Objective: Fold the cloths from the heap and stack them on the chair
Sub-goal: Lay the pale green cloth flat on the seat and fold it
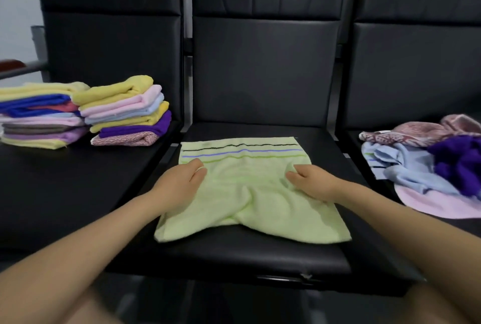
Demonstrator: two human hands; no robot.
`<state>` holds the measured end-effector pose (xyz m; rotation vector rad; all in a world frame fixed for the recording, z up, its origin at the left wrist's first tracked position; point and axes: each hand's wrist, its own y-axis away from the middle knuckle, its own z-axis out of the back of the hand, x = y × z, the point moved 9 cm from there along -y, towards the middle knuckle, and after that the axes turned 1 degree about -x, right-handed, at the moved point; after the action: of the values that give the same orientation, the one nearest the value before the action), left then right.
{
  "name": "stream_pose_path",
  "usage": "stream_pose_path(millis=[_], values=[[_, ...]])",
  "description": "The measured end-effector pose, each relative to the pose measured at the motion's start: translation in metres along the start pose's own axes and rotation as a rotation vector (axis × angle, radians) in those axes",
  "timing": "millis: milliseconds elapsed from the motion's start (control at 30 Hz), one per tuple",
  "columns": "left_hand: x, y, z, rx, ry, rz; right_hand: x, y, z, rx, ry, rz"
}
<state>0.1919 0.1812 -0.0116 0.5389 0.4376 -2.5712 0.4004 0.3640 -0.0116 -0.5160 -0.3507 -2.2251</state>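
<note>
A pale green cloth (250,193) with dark, blue and green stripes along its far edge was spread on the seat of the middle chair (260,256); a raised ridge ran down its centre toward the near edge, where the fabric was bunched. The left hand (179,183) was laid on the cloth's left side, thumb and fingers closed in a pinch on the fabric; the right hand (311,181) was set on the right side, its fingers curled into a gathered fold, which was gripped. Two stacks of folded cloths (86,112) were seen on the left chair (65,188), touching each other, in yellow, pink, blue, purple and patterned layers. A heap of unfolded cloths (429,159) was seen on the right chair (416,68); a patterned pink piece, a purple one, a light blue one and a pale pink one could be told apart in it.
</note>
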Motion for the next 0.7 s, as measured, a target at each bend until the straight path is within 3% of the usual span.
stream_pose_path(millis=[133, 267, 333, 433, 567, 700], values=[[-0.022, 0.026, 0.013, 0.068, 0.177, -0.052, 0.0, 0.027, 0.001, 0.111, -0.201, 0.043], [-0.026, 0.024, 0.067, -0.178, 0.303, -0.016, 0.009, 0.033, 0.055, -0.136, -0.767, 0.055], [-0.018, 0.018, 0.084, -0.254, 0.354, 0.058, 0.01, 0.03, 0.078, -0.275, -0.871, 0.034], [-0.007, 0.001, 0.091, -0.279, 0.392, 0.127, 0.0, 0.016, 0.1, -0.472, -0.917, -0.006], [0.004, -0.035, 0.081, -0.326, 0.317, 0.145, -0.017, -0.008, 0.108, -0.695, -0.754, -0.04], [0.021, -0.059, 0.069, -0.401, 0.321, 0.171, -0.039, -0.037, 0.095, -0.754, -0.612, -0.153]])
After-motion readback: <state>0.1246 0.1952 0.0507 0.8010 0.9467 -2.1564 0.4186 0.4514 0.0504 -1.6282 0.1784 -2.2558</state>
